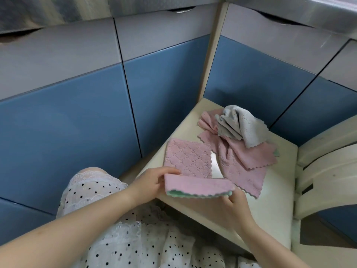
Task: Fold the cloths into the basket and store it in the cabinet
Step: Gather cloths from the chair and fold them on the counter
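At lower centre, a pink cloth (199, 187) is pinched at both ends by the left hand (148, 185) and right hand (234, 206), kept taut for folding.

Looks like a home kitchen or utility corner. Cabinet fronts (73, 117) run along two walls and meet at a corner: blue lower panels, grey upper panels, scooped finger-pull cutouts (180, 10) at the top edge instead of handles. A metallic-looking edge (301, 10) runs above the right-hand run, probably a countertop. A low cream table (270, 200) sits in the corner with small household cloths (237, 136), pink and grey, scallop-edged. Cream plastic unit (328, 171) at right, type unclear. The person wears a dotted white dress (135, 246) with lace trim, domestic clothing, not workwear.
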